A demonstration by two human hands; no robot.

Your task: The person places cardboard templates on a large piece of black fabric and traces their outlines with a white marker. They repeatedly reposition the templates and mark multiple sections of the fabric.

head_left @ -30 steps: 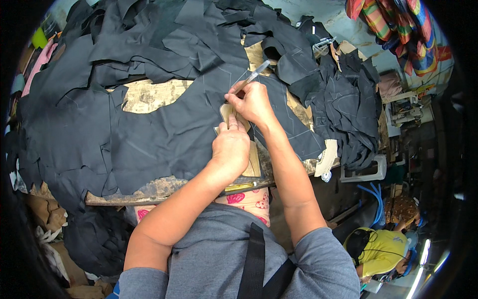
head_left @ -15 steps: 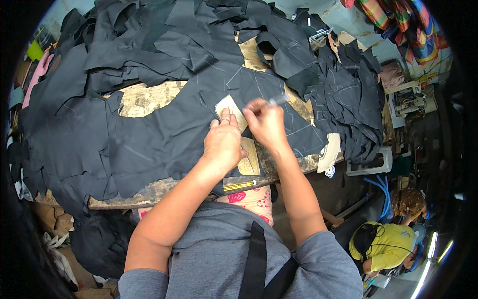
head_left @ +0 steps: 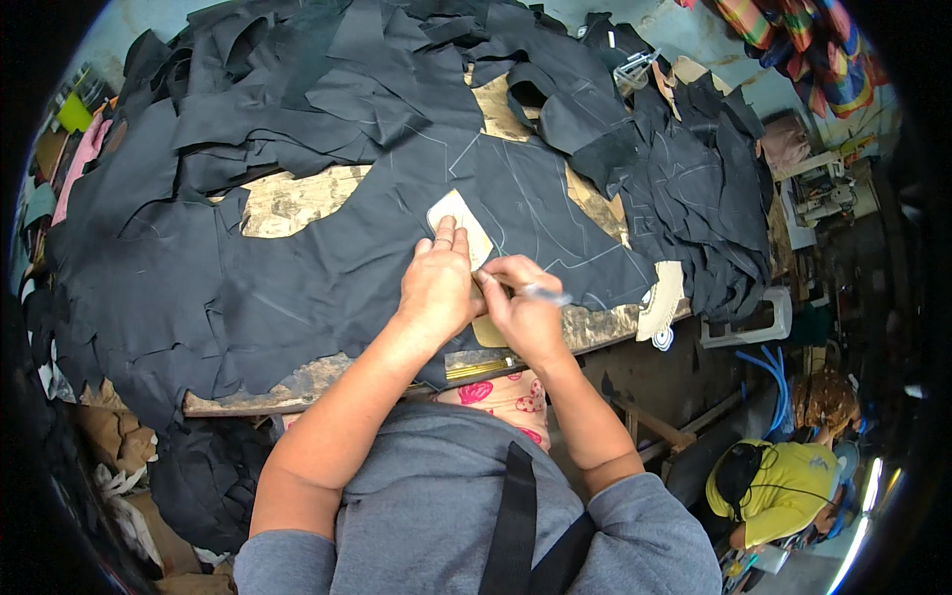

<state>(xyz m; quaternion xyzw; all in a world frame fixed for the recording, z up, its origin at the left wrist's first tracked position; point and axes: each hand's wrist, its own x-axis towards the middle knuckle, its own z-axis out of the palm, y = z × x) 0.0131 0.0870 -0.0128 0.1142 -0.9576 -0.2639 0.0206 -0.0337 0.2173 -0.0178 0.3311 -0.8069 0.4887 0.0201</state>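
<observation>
A small cream pattern piece (head_left: pixel 458 220) lies on a sheet of black leather-like material (head_left: pixel 327 283). My left hand (head_left: pixel 434 286) presses it flat with outstretched fingers. Close by on the right, my right hand (head_left: pixel 526 309) is closed on a pale, clear-barrelled pen (head_left: pixel 547 296). The pen is blurred, and its tip is by the lower right edge of the pattern piece, next to my left hand. Thin light lines mark the black sheet to the right. A second tan pattern piece (head_left: pixel 488 333) sits partly hidden under my right hand.
Black pieces are heaped at the back and right (head_left: pixel 699 198). Bare wooden tabletop (head_left: pixel 302 201) shows through gaps. A yellow ruler-like strip (head_left: pixel 476 370) lies at the front edge, a cream shaped piece (head_left: pixel 662 302) at the right edge. A person in a yellow shirt (head_left: pixel 773 486) is at lower right.
My right hand has moved down and toward my left hand with the pen, from the upper right side of the pattern piece to its lower edge. My left hand stays on it.
</observation>
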